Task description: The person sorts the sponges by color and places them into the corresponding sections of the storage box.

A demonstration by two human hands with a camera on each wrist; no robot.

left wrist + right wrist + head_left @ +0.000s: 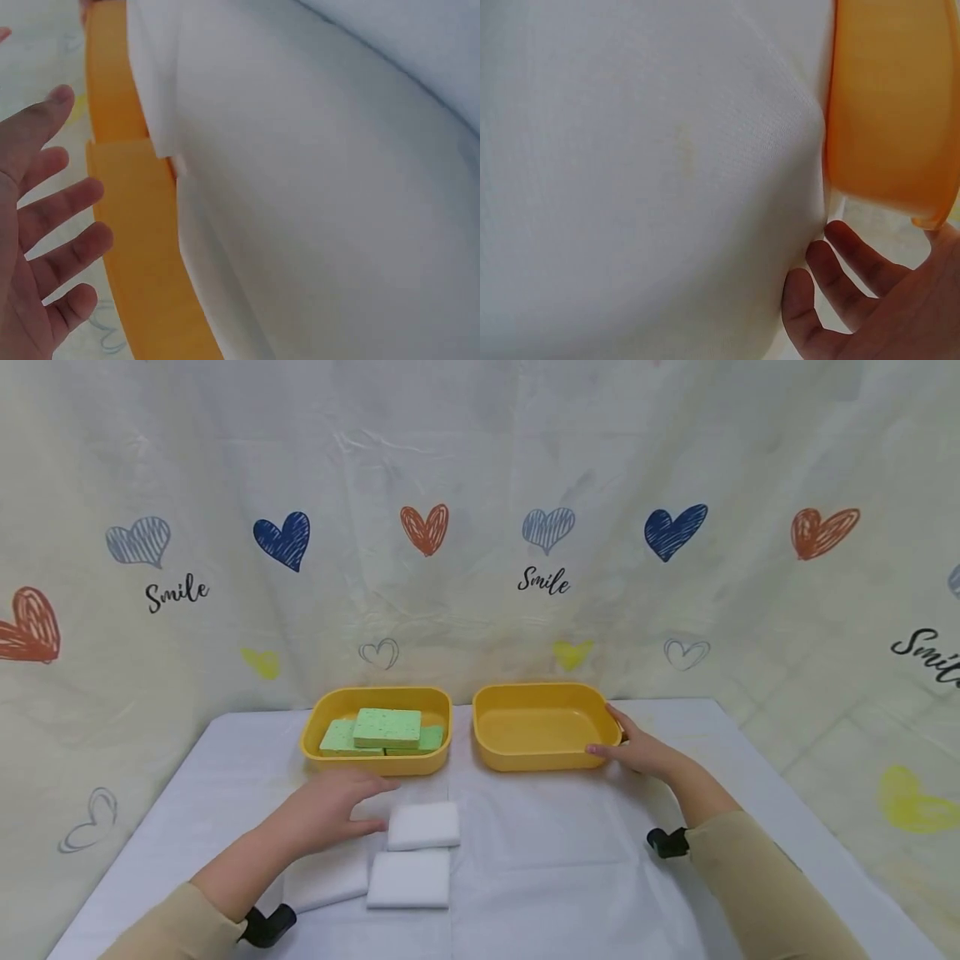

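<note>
My right hand (643, 748) holds the right end of a yellow container (536, 761), thumb at its front corner and fingers along its side. In the right wrist view, its fingers (859, 259) lie below the rim of that container (892, 112). My left hand (324, 806) hovers with spread, slightly bent fingers and holds nothing. It is just in front of the other yellow container (375, 766), where three green speckled sponges (387, 727) lie. Beside and below the left hand are three white rectangular pads (423, 825), one partly covered by the forearm.
Both containers stand side by side at the back of a table with a white cloth (555, 860). Close behind them hangs a pale curtain (480, 610) printed with hearts. A black strap piece (667, 842) sits at each wrist.
</note>
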